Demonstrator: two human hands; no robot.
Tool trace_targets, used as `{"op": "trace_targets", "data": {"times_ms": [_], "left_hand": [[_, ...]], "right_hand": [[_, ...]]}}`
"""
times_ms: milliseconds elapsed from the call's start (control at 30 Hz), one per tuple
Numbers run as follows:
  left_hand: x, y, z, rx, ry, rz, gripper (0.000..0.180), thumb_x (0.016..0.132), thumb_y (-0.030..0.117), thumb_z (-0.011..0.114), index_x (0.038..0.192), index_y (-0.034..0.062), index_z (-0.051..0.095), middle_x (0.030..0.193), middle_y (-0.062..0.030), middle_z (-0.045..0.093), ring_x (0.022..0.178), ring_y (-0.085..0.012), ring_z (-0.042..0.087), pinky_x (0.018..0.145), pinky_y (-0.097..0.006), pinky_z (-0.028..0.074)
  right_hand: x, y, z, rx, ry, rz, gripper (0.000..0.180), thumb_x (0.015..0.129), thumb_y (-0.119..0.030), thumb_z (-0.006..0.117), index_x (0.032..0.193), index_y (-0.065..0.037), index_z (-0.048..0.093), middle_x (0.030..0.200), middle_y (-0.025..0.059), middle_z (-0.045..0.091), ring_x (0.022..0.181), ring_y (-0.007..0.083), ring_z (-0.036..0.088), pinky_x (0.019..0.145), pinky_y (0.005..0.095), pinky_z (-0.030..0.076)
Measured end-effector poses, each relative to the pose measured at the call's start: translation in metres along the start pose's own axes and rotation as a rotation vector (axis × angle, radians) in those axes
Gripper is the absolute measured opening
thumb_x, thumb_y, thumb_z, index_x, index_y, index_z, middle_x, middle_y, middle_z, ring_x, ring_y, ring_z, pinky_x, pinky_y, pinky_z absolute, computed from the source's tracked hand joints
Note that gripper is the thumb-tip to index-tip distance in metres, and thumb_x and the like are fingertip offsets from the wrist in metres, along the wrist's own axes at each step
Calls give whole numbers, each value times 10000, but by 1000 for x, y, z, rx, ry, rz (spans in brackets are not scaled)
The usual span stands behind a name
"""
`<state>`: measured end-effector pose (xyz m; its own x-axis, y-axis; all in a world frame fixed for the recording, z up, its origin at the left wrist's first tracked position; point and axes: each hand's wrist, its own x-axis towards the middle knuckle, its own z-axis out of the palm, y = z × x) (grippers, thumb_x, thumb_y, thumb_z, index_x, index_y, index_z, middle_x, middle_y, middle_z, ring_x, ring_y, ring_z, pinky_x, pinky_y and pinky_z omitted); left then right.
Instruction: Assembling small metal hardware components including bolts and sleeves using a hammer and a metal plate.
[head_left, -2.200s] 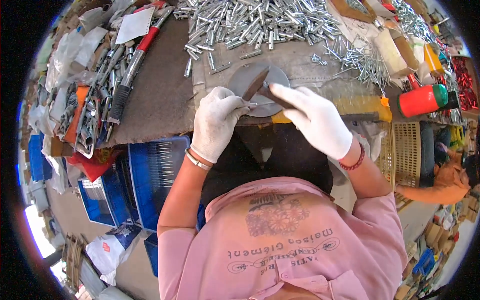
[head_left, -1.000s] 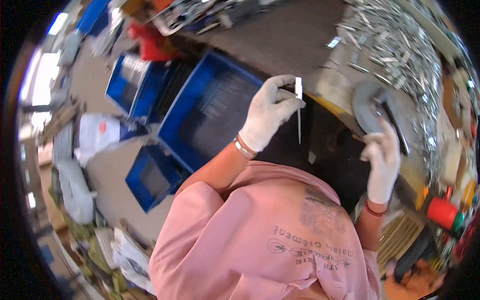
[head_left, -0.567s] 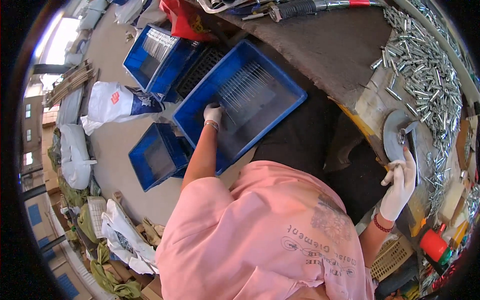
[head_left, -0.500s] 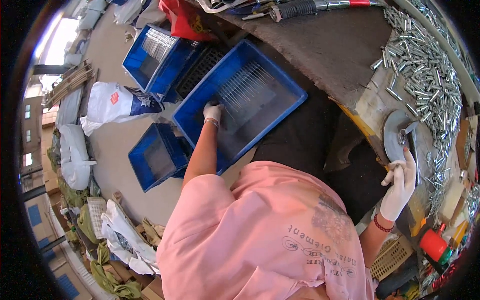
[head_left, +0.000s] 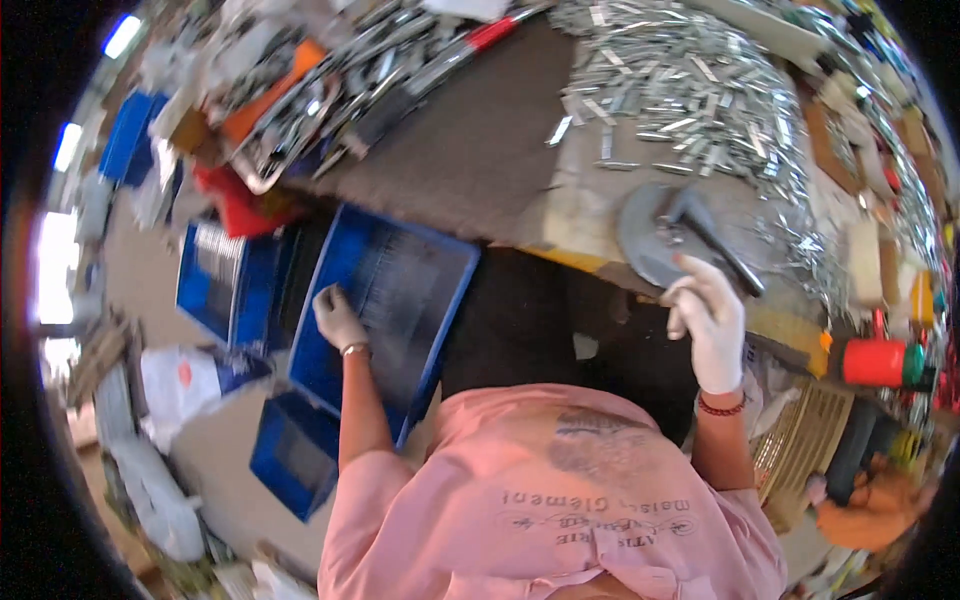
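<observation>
Nearest the camera is the pink shirt (head_left: 560,500), with both forearms reaching out from it. The left hand (head_left: 337,317), white-gloved, is down inside the big blue tray (head_left: 345,270) that sits low beside the worktop; its fingers curl loosely against the tray's near-left corner, and whether they grip anything there cannot be told. The tray's floor looks lined with thin metal strips, blurred. The right hand (head_left: 708,325), also gloved, rests at the worktop (head_left: 470,150) edge, fingers half closed just beside the handle of a dark tool (head_left: 712,235) that lies across a round grey plate (head_left: 650,235); it touches or nearly touches the handle, not clearly gripping it. Beyond the plate spreads a heap of small metal pieces (head_left: 690,90), and a red can (head_left: 880,362) stands to the right. More blue trays (head_left: 215,275) lie further left.

The step looks like laying a finished piece in the tray. The next move would call for bringing the left hand back up to the plate and taking a fresh piece from the heap.
</observation>
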<state>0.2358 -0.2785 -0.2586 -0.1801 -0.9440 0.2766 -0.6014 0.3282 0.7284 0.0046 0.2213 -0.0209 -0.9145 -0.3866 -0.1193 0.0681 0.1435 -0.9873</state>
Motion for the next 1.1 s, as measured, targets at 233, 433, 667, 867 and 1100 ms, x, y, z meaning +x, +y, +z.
{"op": "trace_targets", "data": {"times_ms": [233,433,667,867,1100], "left_hand": [[-11,341,2,-462,-415,652,197,972,82,766,1143,-10,730,1012,-56,726,922,-128,666,884,-284,539],[-33,425,75,-139,-803,834,346,917,229,803,1205,52,726,868,-95,696,797,-214,676,767,-368,542],[-35,425,113,-134,-972,866,359,915,136,747,1264,67,696,843,-13,677,734,-110,642,702,-320,532],[-89,446,28,-700,-1357,249,405,1013,119,654,1381,-39,586,965,-21,673,817,-81,650,715,-232,540],[-134,421,15,-558,-1467,328,136,988,39,720,1121,17,702,895,-8,703,778,-57,650,677,-205,507]], "right_hand": [[-10,-6,-11,23,14,68,362,1033,-20,595,1386,-49,667,961,12,711,714,52,615,642,223,524],[-12,-10,-19,-352,-9,-359,144,932,-105,771,1066,-54,784,971,71,759,839,168,704,765,318,566],[3,3,-144,-1245,568,-399,57,920,-172,722,957,-169,765,909,42,683,865,270,725,736,400,585],[47,22,-183,-1595,317,-384,36,870,-111,676,835,-121,676,899,70,617,865,275,709,752,419,595],[40,-16,-122,-722,393,-392,136,954,39,634,1061,-42,653,1051,68,706,878,169,748,773,297,617]]}}
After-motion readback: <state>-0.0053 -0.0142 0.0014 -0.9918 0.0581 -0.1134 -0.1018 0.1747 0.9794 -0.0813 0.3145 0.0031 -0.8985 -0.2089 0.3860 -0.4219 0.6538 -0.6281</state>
